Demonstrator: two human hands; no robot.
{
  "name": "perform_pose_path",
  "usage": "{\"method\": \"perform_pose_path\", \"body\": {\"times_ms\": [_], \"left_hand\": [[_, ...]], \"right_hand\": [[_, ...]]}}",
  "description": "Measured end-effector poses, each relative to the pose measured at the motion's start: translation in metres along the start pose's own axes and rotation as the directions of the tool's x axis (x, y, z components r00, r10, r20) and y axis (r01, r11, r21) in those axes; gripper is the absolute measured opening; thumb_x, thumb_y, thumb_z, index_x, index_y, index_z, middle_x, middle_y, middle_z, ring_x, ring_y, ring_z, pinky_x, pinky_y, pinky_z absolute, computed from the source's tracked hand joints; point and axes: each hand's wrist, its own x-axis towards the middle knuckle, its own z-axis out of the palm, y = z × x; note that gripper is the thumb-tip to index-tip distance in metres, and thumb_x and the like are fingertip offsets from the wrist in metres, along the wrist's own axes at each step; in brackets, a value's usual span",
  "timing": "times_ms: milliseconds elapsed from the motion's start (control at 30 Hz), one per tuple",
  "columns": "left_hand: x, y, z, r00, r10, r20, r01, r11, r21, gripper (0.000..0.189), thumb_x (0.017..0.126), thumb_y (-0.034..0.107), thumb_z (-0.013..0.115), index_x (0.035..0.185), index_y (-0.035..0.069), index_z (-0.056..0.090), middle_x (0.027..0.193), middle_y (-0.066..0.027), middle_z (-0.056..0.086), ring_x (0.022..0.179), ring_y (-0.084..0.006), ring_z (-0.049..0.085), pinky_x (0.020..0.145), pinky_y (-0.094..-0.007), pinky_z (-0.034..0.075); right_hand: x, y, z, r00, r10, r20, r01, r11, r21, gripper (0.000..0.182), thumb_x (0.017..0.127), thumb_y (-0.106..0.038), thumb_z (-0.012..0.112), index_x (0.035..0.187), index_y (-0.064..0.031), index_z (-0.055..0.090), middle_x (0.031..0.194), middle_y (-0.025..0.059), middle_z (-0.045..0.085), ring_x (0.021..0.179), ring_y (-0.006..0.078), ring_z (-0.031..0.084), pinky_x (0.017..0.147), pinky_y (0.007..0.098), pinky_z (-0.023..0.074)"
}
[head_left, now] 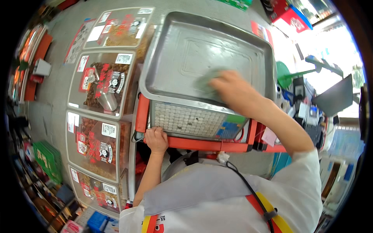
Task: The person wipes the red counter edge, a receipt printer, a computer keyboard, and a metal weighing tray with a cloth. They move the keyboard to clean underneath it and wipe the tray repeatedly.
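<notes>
My right hand (233, 90) holds a greenish cloth (208, 83), blurred by motion, against the inside of a large metal tray (192, 43) near its front rim. The tray is rectangular, with a raised rim and a stamped rectangle in its floor. Beneath its front edge is a box-like unit with a light grid-patterned panel (186, 118) in a red frame (195, 144). The fingers of my left hand (156, 140) curl over the red frame near its left front corner.
To the left stand several clear lidded bins of food, among them one bin (102, 83) with a scoop visible through its lid. Green crates (48, 161) lie farther left. On the right, a cluttered desk carries a monitor (333, 96) and a keyboard (313, 132).
</notes>
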Motion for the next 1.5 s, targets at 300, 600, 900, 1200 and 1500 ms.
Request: {"method": "perform_pose_path", "body": {"times_ms": [300,600,900,1200,1500], "left_hand": [[-0.005,-0.006,0.0,1.0,-0.008,0.016,0.008,1.0,0.02,0.023,0.07,0.002,0.058,0.091,0.007,0.051,0.086,-0.0118,0.053,0.075,-0.032,0.05,0.066,-0.0435,0.04],[0.001,-0.004,0.002,1.0,0.002,0.025,-0.002,1.0,0.015,0.022,0.072,-0.005,0.053,0.092,0.003,0.048,0.087,-0.0158,0.049,0.079,-0.0342,0.049,0.067,-0.043,0.041],[-0.002,-0.004,0.005,0.999,0.027,-0.025,-0.027,1.0,0.009,0.02,0.071,0.0,0.055,0.09,0.004,0.052,0.084,-0.0139,0.052,0.073,-0.0323,0.05,0.064,-0.0432,0.04],[-0.002,-0.005,0.005,1.0,0.01,-0.004,-0.01,1.0,0.024,0.019,0.072,-0.001,0.054,0.09,0.004,0.05,0.085,-0.0147,0.051,0.077,-0.0332,0.049,0.066,-0.0433,0.04],[-0.003,-0.002,0.001,1.0,0.012,0.002,-0.012,1.0,0.024,0.022,0.071,-0.003,0.054,0.091,0.004,0.049,0.084,-0.0142,0.049,0.076,-0.0329,0.049,0.065,-0.0431,0.04]], "right_hand": [[0.003,0.095,-0.007,0.782,0.619,-0.068,-0.581,0.686,-0.437,0.024,0.084,-0.011,0.05,0.108,-0.0037,0.051,0.095,0.0205,0.056,0.091,0.033,0.059,0.066,0.0387,0.0544],[0.092,0.046,0.025,0.961,-0.062,-0.268,0.069,0.998,0.015,0.016,0.082,-0.01,0.051,0.097,-0.0068,0.056,0.098,0.0128,0.059,0.101,0.0287,0.056,0.085,0.039,0.0467],[-0.035,0.061,0.001,0.94,0.29,-0.177,-0.31,0.946,-0.098,0.024,0.08,-0.004,0.048,0.104,-0.0033,0.049,0.096,0.0186,0.055,0.094,0.0346,0.056,0.082,0.0414,0.0476],[-0.032,0.073,-0.004,0.866,0.441,-0.238,-0.463,0.885,-0.046,0.021,0.08,-0.006,0.048,0.101,-0.0016,0.046,0.094,0.0203,0.052,0.088,0.0377,0.057,0.078,0.0455,0.0473],[-0.041,0.081,-0.003,0.881,0.41,-0.236,-0.43,0.902,-0.04,0.028,0.077,-0.01,0.051,0.103,-0.0009,0.047,0.097,0.0233,0.051,0.088,0.04,0.056,0.08,0.0458,0.046]]}}
